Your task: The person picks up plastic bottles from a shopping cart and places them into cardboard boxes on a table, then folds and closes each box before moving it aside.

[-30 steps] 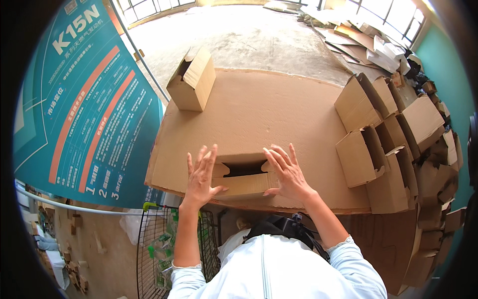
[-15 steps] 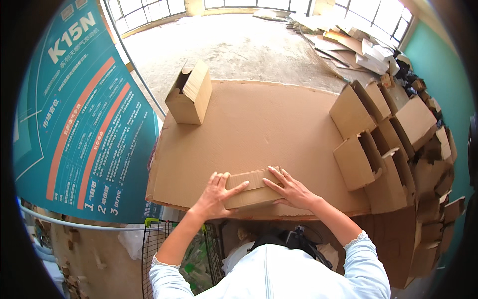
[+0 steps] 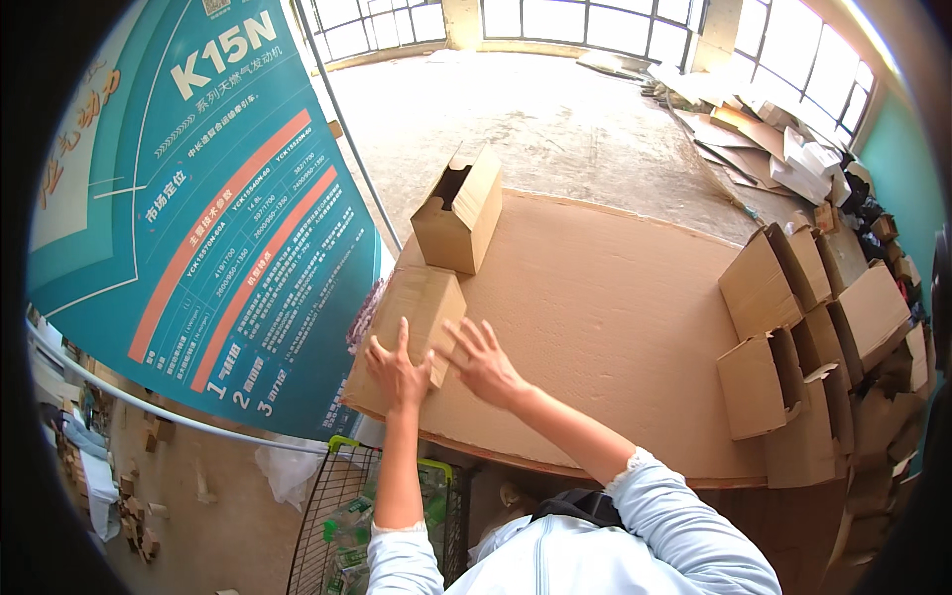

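Two hands (image 3: 400,380) (image 3: 488,369), two boxes (image 3: 409,300) (image 3: 470,226) at left, one banner (image 3: 253,248), one wire cart (image 3: 344,442)

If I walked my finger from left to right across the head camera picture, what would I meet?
Teal banner → left hand → right hand → group of open cardboard boxes.

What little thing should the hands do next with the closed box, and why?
Perhaps ease the left hand off the closed box: the box seems to sit flat on the brown tabletop, just in front of an open box, and the right hand is spread open beside it.
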Motion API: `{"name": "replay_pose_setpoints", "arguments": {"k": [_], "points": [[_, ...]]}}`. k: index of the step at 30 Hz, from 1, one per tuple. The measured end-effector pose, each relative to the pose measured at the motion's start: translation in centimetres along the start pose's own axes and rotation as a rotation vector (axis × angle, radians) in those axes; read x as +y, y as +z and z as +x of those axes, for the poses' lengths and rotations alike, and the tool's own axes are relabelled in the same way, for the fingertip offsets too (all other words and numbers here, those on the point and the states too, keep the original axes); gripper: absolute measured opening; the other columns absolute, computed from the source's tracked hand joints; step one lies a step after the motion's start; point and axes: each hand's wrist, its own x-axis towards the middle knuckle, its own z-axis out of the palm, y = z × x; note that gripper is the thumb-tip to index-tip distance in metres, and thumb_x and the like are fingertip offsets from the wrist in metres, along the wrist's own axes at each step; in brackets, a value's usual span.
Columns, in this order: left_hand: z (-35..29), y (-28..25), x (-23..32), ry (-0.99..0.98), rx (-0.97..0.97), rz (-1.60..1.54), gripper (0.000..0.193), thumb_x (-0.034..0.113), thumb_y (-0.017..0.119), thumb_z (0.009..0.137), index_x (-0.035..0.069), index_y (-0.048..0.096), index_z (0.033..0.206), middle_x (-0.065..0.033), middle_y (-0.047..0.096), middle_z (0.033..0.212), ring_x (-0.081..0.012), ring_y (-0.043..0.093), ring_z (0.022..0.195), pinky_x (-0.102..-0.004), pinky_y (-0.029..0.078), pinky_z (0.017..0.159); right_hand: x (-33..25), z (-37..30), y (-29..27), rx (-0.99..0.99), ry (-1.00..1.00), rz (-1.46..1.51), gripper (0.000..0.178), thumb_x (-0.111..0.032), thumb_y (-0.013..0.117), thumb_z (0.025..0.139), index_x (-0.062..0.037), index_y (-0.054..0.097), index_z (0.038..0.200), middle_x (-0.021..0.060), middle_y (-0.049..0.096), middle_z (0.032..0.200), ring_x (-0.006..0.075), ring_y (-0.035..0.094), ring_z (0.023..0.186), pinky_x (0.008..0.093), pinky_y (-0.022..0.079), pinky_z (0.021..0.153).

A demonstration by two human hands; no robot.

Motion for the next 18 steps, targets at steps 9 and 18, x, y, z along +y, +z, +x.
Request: {"name": "replay_pose_setpoints", "arguments": {"k": [9,18], "points": [[7.9,4.0,-0.3,0.065,0.06,-0.049,0.079,0.034,0.083,0.07,0.025,0.051,0.141,-0.0278,0.044,0.126,-0.0433,0.046,0.113,-0.0534,0.042,0.096,3.7,-19.2,-8.6,-0.136,0.503,-0.084,0.065,-0.023,0.067,0.086,-0.0156,0.043,0.146,0.0198,0.029,0.154,0.0412,0.022,0.144,0.0571,0.019,0.117],[5.5,8.6,-3.6,0.176,0.241,0.145,0.077,0.025,0.072,0.084,0.014,0.035,0.151,-0.0182,0.031,0.155,-0.0399,0.031,0.14,-0.0524,0.03,0.112,4.0,-36.0,-21.8,0.491,1.077,-0.591,0.068,-0.009,0.073,0.079,-0.0057,0.045,0.142,0.0193,0.04,0.147,0.0379,0.035,0.139,0.0489,0.027,0.117]]}}
